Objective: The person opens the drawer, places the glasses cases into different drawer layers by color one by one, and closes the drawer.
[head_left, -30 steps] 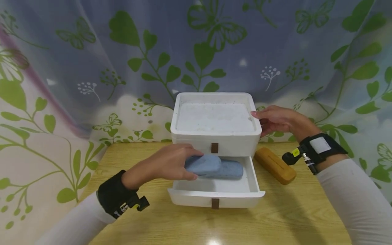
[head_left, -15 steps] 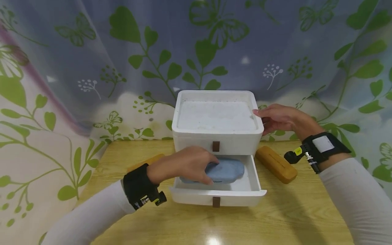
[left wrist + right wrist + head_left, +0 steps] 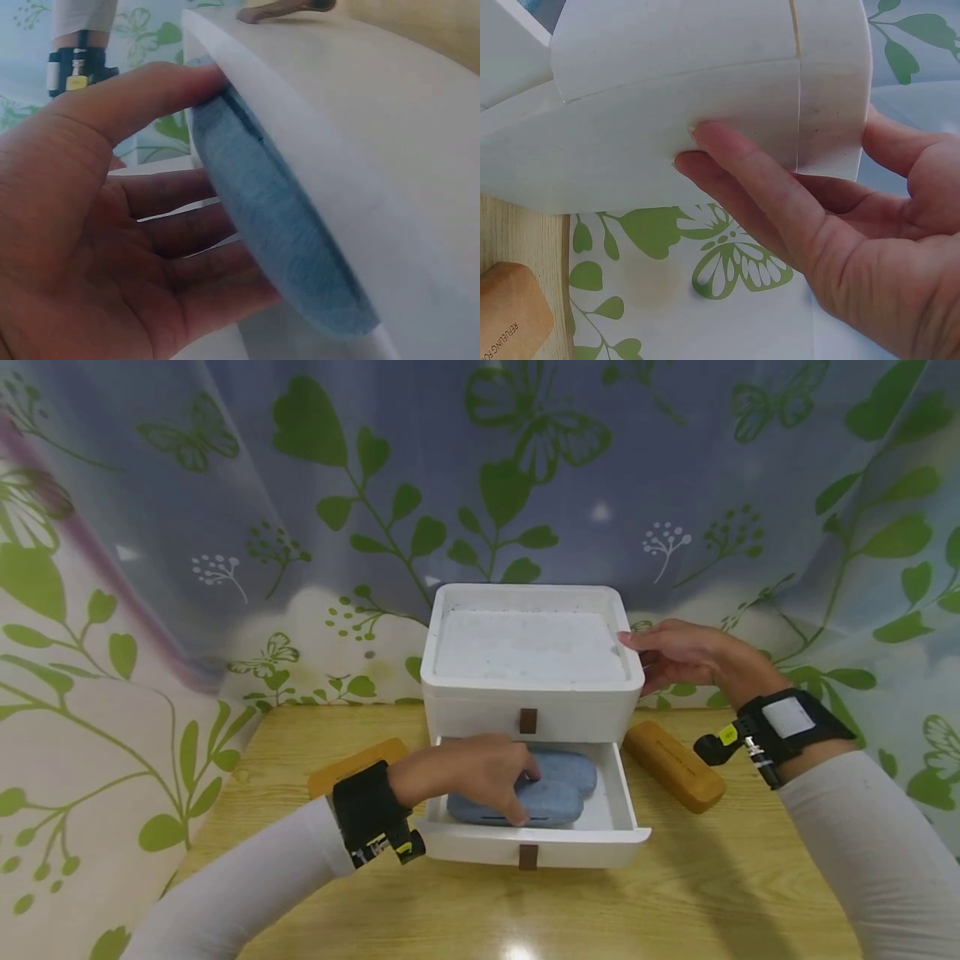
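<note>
In the head view, a white two-drawer box (image 3: 480, 714) stands with its lower drawer (image 3: 585, 852) pulled out. Two blue glasses cases lie in that drawer, one behind the other. My left hand (image 3: 486, 772) grips the front blue glasses case (image 3: 557, 803), thumb at its front side and fingers behind it. In the left wrist view this case (image 3: 262, 202) lies close along the drawer's front wall. The rear blue glasses case (image 3: 573, 770) is partly covered. My right hand (image 3: 678, 652) touches the box's right side, its thumb at the top rim and two fingertips (image 3: 705, 135) against the side wall.
A brown-orange glasses case (image 3: 675, 768) lies on the wooden table (image 3: 465, 910) right of the box. Another orange case (image 3: 360, 764) lies at the left, partly behind my left wrist. A leaf-patterned curtain (image 3: 360, 593) hangs right behind the box.
My left hand has brought the front blue glasses case down into the drawer, moving right and toward the drawer's front. The left orange case has come into sight. The right hand stays on the box.
</note>
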The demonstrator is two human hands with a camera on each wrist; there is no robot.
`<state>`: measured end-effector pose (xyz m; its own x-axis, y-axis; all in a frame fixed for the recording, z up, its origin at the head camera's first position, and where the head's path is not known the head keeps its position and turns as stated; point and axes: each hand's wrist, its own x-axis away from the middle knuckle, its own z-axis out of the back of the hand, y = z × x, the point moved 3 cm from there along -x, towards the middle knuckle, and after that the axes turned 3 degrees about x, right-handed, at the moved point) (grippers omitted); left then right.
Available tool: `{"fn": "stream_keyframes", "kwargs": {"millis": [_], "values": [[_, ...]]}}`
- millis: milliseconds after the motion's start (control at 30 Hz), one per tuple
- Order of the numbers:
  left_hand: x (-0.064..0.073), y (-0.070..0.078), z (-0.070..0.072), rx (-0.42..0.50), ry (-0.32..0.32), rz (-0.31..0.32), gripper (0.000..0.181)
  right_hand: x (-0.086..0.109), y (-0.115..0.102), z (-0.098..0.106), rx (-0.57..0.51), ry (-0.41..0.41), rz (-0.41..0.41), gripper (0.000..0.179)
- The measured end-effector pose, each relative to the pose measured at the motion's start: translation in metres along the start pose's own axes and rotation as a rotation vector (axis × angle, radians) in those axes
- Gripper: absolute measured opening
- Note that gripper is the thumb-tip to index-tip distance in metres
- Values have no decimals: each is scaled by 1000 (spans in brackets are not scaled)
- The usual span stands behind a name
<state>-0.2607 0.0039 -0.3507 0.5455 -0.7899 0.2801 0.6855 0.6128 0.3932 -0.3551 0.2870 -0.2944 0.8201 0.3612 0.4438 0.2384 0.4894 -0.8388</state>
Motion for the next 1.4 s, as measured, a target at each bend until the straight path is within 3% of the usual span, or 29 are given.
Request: {"fn": "stream_keyframes", "kwargs": {"millis": [133,367,533,767,1133,1400], "values": [[-6,0,-4,-47,-12,6,57,-1,0,-1,3,-1,1,73],[-10,6,-21,-229,26,-19,21,-1,1,0,0,-5,-2,72],[-7,11,-23,-249,62,-37,20,-2,0,1,9,0,-4,70],[-8,12,-25,-269,48,-18,16,-1,0,0,-7,-4,-9,71],[-5,11,-25,-286,54,-21,32,1,-2,0,-4,9,-16,70],[-1,10,-25,-265,51,-21,33,0,2,0,4,-3,7,72]]}}
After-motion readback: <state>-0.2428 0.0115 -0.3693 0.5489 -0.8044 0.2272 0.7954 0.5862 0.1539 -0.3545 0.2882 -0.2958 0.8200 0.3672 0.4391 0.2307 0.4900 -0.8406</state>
